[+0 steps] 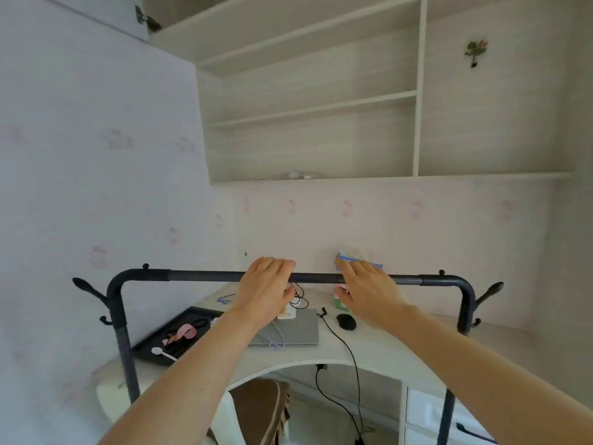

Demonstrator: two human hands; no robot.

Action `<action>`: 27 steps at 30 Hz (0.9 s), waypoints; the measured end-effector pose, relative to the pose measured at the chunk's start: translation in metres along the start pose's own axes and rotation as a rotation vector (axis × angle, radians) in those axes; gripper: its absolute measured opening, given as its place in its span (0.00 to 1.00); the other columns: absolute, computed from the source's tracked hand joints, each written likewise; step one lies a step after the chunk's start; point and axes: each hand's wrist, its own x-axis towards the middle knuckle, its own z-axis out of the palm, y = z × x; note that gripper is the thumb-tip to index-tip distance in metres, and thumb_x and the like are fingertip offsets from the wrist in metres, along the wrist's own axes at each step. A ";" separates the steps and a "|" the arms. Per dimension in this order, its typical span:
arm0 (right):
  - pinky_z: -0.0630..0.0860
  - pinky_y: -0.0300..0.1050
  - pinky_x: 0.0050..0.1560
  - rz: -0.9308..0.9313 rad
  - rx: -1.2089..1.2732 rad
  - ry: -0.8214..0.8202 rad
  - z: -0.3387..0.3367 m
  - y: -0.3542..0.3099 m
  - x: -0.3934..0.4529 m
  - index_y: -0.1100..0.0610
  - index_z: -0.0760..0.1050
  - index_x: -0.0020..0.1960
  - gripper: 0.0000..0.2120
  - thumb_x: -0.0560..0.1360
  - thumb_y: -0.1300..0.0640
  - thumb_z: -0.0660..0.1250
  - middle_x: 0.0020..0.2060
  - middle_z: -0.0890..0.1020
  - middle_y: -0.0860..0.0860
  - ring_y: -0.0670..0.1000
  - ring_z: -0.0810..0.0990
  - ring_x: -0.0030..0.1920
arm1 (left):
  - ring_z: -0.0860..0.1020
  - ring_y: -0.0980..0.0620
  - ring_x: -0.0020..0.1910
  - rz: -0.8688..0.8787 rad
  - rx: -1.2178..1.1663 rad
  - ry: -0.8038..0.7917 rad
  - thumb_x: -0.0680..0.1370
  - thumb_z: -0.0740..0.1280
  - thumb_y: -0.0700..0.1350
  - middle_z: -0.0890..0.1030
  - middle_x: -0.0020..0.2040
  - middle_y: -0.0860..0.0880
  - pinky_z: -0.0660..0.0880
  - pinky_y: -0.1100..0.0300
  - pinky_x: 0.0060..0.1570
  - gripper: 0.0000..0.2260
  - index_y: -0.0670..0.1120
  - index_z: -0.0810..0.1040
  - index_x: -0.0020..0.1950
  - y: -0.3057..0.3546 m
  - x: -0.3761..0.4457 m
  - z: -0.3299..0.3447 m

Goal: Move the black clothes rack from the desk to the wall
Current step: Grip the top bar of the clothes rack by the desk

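The black clothes rack (205,275) stood in front of the desk (378,345), its top bar running level across the view, with curved corners leading down into two uprights and hooked pegs jutting out at either end. Both of the person's bare arms reached forward to that bar. The left hand (264,289) lay over the bar near its middle, palm down, its fingers (282,263) extended and draped across the top rather than curled under; they appeared to rest on the bar, loose and not clenched. The right hand (369,292) was just to the right of it on the same bar, also flat and spread, fingers straight and slightly apart, with the bar passing behind the palm; whether it pressed on the bar or only hovered against it could not be told. Neither hand had wrapped around the bar. Behind the rack, on the desk, lay a closed grey laptop (295,330), a black mouse (346,322) to its right with a cable trailing down past the desk edge, and a dark tray (150,343) of small items to its left. A brown chair (256,409) sat under the desk, and pale shelves (314,107) hung on the wall (96,155) above.
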 end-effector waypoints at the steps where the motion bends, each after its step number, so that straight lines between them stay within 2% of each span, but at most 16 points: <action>1: 0.73 0.54 0.56 -0.004 -0.011 -0.036 0.005 0.001 0.003 0.59 0.66 0.69 0.25 0.77 0.47 0.59 0.53 0.80 0.56 0.60 0.78 0.54 | 0.79 0.46 0.45 0.000 0.014 -0.017 0.71 0.72 0.47 0.83 0.45 0.49 0.77 0.52 0.52 0.15 0.45 0.78 0.54 -0.004 0.001 0.006; 4: 0.71 0.53 0.61 -0.008 -0.002 -0.100 0.024 0.008 0.014 0.56 0.59 0.73 0.27 0.79 0.43 0.55 0.58 0.77 0.54 0.58 0.75 0.58 | 0.79 0.45 0.39 -0.024 0.055 -0.037 0.72 0.71 0.49 0.82 0.39 0.49 0.77 0.53 0.47 0.13 0.45 0.78 0.53 -0.012 0.005 0.024; 7: 0.72 0.55 0.59 -0.019 -0.030 -0.111 0.041 0.013 0.022 0.55 0.59 0.72 0.28 0.78 0.41 0.54 0.56 0.78 0.54 0.58 0.76 0.56 | 0.78 0.45 0.35 -0.012 0.058 -0.036 0.73 0.69 0.52 0.81 0.36 0.49 0.76 0.54 0.39 0.12 0.46 0.78 0.51 -0.019 0.005 0.039; 10: 0.75 0.54 0.49 -0.070 -0.077 -0.091 0.054 0.017 0.027 0.54 0.62 0.70 0.26 0.78 0.40 0.55 0.53 0.78 0.53 0.58 0.78 0.50 | 0.78 0.45 0.36 -0.003 0.131 -0.072 0.75 0.60 0.59 0.81 0.38 0.49 0.72 0.54 0.36 0.17 0.47 0.77 0.51 -0.028 0.008 0.045; 12: 0.75 0.53 0.41 -0.109 -0.087 -0.040 0.062 0.021 0.029 0.54 0.66 0.66 0.24 0.77 0.41 0.58 0.49 0.78 0.53 0.58 0.78 0.45 | 0.79 0.44 0.39 -0.007 0.131 -0.109 0.76 0.61 0.60 0.81 0.40 0.49 0.69 0.54 0.36 0.18 0.46 0.76 0.52 -0.030 0.010 0.048; 14: 0.75 0.52 0.33 -0.144 -0.121 -0.003 0.065 0.023 0.030 0.56 0.72 0.59 0.22 0.74 0.41 0.63 0.42 0.78 0.53 0.57 0.79 0.38 | 0.79 0.44 0.40 -0.015 0.123 -0.131 0.77 0.58 0.61 0.81 0.40 0.48 0.66 0.55 0.36 0.20 0.45 0.75 0.50 -0.030 0.014 0.049; 16: 0.73 0.49 0.26 -0.151 -0.142 0.046 0.067 0.025 0.031 0.57 0.76 0.50 0.21 0.69 0.41 0.70 0.34 0.77 0.53 0.56 0.77 0.30 | 0.78 0.43 0.35 0.000 0.129 -0.124 0.75 0.56 0.61 0.80 0.36 0.48 0.65 0.56 0.33 0.21 0.44 0.76 0.46 -0.029 0.017 0.048; 18: 0.65 0.44 0.22 -0.150 -0.134 0.089 0.067 0.027 0.033 0.58 0.75 0.43 0.20 0.65 0.42 0.74 0.28 0.75 0.51 0.54 0.74 0.23 | 0.76 0.44 0.28 0.057 0.171 -0.104 0.74 0.64 0.59 0.77 0.29 0.48 0.65 0.58 0.28 0.17 0.44 0.76 0.40 -0.029 0.018 0.048; 20: 0.58 0.39 0.20 -0.160 -0.122 0.108 0.064 0.029 0.034 0.57 0.74 0.39 0.18 0.65 0.44 0.76 0.25 0.73 0.49 0.51 0.71 0.20 | 0.75 0.45 0.25 0.077 0.200 -0.105 0.71 0.72 0.55 0.75 0.27 0.49 0.66 0.59 0.25 0.15 0.44 0.75 0.38 -0.027 0.015 0.047; 24: 0.45 0.34 0.23 -0.189 -0.117 0.143 0.055 0.030 0.028 0.57 0.73 0.37 0.18 0.66 0.44 0.74 0.23 0.72 0.49 0.51 0.68 0.17 | 0.74 0.46 0.26 0.102 0.233 -0.024 0.75 0.64 0.56 0.74 0.28 0.49 0.64 0.59 0.26 0.15 0.45 0.75 0.39 -0.025 0.007 0.039; 27: 0.52 0.37 0.21 -0.203 -0.084 0.194 0.048 0.029 0.027 0.57 0.73 0.38 0.17 0.69 0.45 0.73 0.25 0.73 0.49 0.51 0.70 0.19 | 0.74 0.45 0.27 0.097 0.244 0.008 0.77 0.57 0.57 0.74 0.29 0.48 0.65 0.58 0.27 0.18 0.44 0.75 0.40 -0.023 0.005 0.025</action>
